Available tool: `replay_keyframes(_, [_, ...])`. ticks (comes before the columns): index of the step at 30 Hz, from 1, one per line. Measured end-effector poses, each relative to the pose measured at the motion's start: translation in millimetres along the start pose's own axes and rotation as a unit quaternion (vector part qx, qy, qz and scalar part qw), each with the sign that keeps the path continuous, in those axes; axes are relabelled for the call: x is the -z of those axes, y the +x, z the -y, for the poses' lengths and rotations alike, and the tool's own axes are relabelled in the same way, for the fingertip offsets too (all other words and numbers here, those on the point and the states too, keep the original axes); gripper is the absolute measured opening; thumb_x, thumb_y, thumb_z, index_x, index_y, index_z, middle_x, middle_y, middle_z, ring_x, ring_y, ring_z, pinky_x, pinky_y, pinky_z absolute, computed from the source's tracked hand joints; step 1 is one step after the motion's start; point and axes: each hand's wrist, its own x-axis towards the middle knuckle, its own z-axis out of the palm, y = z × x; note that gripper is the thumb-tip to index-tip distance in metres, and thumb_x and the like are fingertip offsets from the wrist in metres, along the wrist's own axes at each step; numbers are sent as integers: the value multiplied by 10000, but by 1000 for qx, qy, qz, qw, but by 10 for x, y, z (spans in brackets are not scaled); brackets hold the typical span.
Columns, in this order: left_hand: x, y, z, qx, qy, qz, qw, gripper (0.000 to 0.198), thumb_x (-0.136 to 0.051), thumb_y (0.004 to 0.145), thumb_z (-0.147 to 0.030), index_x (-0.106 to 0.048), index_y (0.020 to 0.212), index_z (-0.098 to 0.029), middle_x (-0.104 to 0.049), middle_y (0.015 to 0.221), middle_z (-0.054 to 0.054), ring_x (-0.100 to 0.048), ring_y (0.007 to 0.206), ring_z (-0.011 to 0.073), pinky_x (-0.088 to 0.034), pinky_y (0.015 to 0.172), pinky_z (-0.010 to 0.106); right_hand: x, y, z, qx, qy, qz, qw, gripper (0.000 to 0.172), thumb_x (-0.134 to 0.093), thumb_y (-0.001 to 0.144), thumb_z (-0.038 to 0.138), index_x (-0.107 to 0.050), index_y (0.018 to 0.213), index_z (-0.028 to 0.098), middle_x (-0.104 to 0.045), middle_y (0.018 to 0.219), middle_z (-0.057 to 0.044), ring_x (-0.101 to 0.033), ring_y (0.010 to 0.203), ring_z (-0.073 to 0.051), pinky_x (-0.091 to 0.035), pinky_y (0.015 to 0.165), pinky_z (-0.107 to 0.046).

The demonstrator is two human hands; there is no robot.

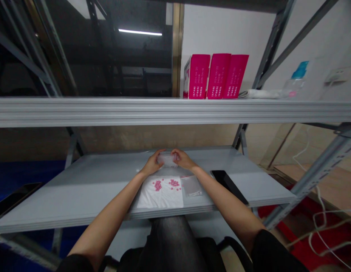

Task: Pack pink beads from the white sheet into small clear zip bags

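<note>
Between my two hands is a small clear plastic bag (167, 159), held above the far part of the grey shelf. My left hand (154, 162) grips its left edge, fingers curled. On its right edge, my right hand (183, 159) pinches with thumb and fingers. Whether anything is inside the bag, I cannot tell. Nearer to me lies a white cloth (161, 200), bearing two clusters of small pink round pieces, a left cluster (157, 185) and a right cluster (174, 183). A flat clear packet (191, 186) rests at the cloth's right edge, beside my right forearm.
A black phone (229, 185) lies right of my right forearm; another dark device (15, 196) is at the far left. The upper shelf edge (135, 112) crosses ahead, carrying pink boxes (219, 75), a folded cloth (260, 94) and a blue-topped bottle (297, 83). White cables (319, 226) hang at right.
</note>
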Motion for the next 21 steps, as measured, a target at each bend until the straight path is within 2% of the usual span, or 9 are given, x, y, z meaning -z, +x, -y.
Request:
replay_keyframes(3, [11,19,36,-2,-9,1,1000,383,-605,924,-317,-540,1276,-180,-582,1283,100,-618,1075,248,-534,891,469,15,18,74,-5,23,7,1000,225,-653,879,229,-610,1088,159,-624,1098,-54,-607,996,-214,-510,868,-420])
replay_keyframes(7, [0,-47,84,0,-27,15,1000,373,-604,925,-317,-546,1265,-175,-598,1256,96,-630,1049,239,-543,876,459,3,-46,83,-34,60,41,997,514,-714,688,59,-585,1158,220,-621,1014,-11,-606,936,-191,-516,832,-359])
replay_keyframes(9, [-2,-84,108,1,-36,25,999,362,-602,927,-319,-553,1254,-171,-618,1212,90,-646,1003,225,-555,848,440,-7,-83,49,-53,75,55,994,582,-722,665,44,-563,1196,222,-619,959,0,-614,843,-172,-532,760,-328])
replay_keyframes(12, [0,-103,128,-3,-43,27,999,360,-602,927,-321,-555,1250,-170,-619,1210,90,-645,1006,226,-554,851,442,-19,-110,-14,-79,92,57,991,464,-700,794,127,-537,1224,182,-620,954,-13,-617,757,-149,-544,678,-309])
replay_keyframes(15, [-10,-90,115,-11,-43,20,999,366,-603,926,-322,-553,1256,-173,-610,1230,93,-634,1038,236,-542,874,458,-47,-110,-56,-97,105,46,989,321,-626,912,221,-545,1217,162,-627,999,-36,-630,768,-148,-555,654,-302])
replay_keyframes(21, [-97,-58,53,-20,-37,4,999,363,-604,925,-322,-558,1252,-173,-599,1257,96,-619,1078,248,-528,901,475,-200,-70,-86,-115,112,7,987,299,-600,942,286,-568,1211,160,-629,1124,-71,-649,911,-191,-572,756,-366])
